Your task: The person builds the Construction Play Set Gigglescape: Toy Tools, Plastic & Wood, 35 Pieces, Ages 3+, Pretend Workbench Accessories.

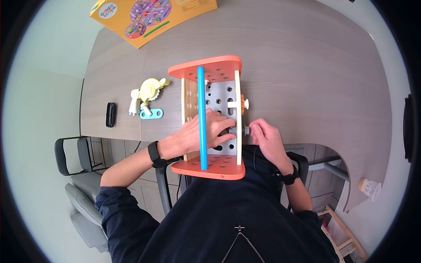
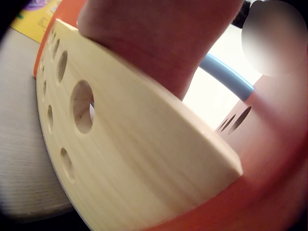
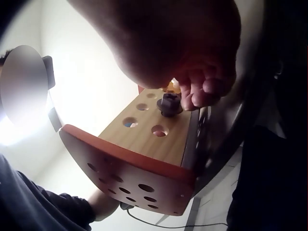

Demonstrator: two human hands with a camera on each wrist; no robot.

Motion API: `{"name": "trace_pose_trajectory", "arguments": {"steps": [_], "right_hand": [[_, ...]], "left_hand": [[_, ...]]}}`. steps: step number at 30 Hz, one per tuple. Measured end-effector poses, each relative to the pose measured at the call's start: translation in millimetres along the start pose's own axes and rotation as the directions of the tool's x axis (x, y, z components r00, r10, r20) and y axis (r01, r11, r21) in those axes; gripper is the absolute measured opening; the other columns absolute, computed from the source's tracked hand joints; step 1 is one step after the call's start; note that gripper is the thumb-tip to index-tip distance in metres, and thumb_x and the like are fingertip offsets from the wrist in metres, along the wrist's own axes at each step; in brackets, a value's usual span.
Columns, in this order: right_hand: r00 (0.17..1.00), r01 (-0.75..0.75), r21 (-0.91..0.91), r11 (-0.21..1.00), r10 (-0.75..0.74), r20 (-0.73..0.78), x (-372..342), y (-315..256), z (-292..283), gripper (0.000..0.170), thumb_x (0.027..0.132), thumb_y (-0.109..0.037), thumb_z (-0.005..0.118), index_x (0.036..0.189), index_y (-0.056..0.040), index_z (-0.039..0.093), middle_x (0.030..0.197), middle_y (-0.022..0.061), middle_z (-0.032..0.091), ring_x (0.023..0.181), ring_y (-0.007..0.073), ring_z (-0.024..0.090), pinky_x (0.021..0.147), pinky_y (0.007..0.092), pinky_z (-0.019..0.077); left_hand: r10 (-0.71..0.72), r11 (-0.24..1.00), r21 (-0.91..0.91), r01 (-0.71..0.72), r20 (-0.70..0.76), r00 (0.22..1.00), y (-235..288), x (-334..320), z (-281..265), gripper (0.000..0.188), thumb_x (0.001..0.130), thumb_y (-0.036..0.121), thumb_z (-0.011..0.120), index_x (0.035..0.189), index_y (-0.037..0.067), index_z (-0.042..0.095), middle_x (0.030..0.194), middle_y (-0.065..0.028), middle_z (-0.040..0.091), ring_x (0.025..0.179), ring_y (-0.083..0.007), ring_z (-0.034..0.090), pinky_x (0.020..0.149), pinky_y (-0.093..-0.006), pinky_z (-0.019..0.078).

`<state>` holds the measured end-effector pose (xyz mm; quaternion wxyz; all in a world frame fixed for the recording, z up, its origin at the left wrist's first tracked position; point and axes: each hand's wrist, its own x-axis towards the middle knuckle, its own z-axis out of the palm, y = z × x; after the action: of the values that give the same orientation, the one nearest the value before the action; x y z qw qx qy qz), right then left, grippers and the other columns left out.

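An orange toy toolbox (image 1: 206, 173) with pale wooden sides and a blue rod (image 1: 202, 118) stands at the table's front edge. My left hand (image 1: 199, 133) reaches under the rod into the box, thumb and fingers around the inner end of a grey bolt (image 1: 233, 130). The bolt passes through the right wooden side; its outer end (image 3: 169, 105) sticks out there. My right hand (image 1: 268, 139) is beside that end, fingers curled (image 3: 204, 91); whether they touch it is unclear. In the left wrist view the near wooden side (image 2: 125, 144) hides my left fingers.
An orange knob (image 1: 243, 104) sits farther along the same side. Left of the box lie a yellow-green geared toy (image 1: 150, 90), a turquoise strip (image 1: 151, 114) and a black case (image 1: 111, 115). A yellow carton (image 1: 175, 17) stands at the back left.
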<state>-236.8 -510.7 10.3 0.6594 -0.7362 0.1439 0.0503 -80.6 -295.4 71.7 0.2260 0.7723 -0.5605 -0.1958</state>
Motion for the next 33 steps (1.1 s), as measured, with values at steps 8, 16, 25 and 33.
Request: {"name": "trace_pose_trajectory", "arguments": {"steps": [8,16,25,33], "right_hand": [[0.996,-0.056,0.245,0.968,0.038,0.078,3.2,1.7,5.5,0.018,0.112,-0.017,0.059,0.115,0.0001,0.064,0.078,0.0016,0.064,0.072,0.0101,0.064,0.063,0.0282,0.0507],[0.996,-0.073,-0.064,0.995,0.070,-0.048,3.3,-14.0,8.2,0.024,0.116,-0.021,0.051,0.113,-0.0005,0.062,0.071,0.0002,0.060,0.063,0.0084,0.059,0.061,0.0289,0.0498],[0.978,-0.192,0.072,0.979,0.184,0.099,9.1,-16.9,5.8,0.030,0.115,-0.025,0.053,0.108,0.0015,0.064,0.069,0.0011,0.062,0.063,0.0082,0.061,0.059,0.0284,0.0483],[0.978,0.099,0.210,0.973,-0.055,-0.203,1.4,-0.7,28.6,0.030,0.114,-0.023,0.056,0.101,0.0013,0.065,0.067,0.0001,0.058,0.061,0.0074,0.057,0.058,0.0277,0.0470]], "left_hand": [[0.003,1.000,-0.006,-0.003,0.001,1.000,0.0,0.6,0.9,0.032,0.102,0.036,0.072,0.117,0.007,0.070,0.092,-0.0104,0.073,0.089,-0.0325,0.070,0.090,-0.0424,0.0485],[-0.013,1.000,0.003,0.013,0.021,1.000,1.7,-0.2,-2.0,0.033,0.102,0.036,0.072,0.118,0.007,0.069,0.093,-0.0108,0.073,0.089,-0.0328,0.069,0.092,-0.0427,0.0488],[-0.002,1.000,0.010,0.002,0.014,1.000,-0.7,-0.4,0.3,0.033,0.102,0.036,0.072,0.118,0.007,0.069,0.092,-0.0108,0.073,0.088,-0.0322,0.069,0.092,-0.0417,0.0487],[-0.008,1.000,0.016,0.008,0.022,1.000,-0.2,-0.4,0.0,0.034,0.103,0.036,0.072,0.119,0.007,0.069,0.093,-0.0108,0.074,0.088,-0.0320,0.069,0.092,-0.0413,0.0484]]}}
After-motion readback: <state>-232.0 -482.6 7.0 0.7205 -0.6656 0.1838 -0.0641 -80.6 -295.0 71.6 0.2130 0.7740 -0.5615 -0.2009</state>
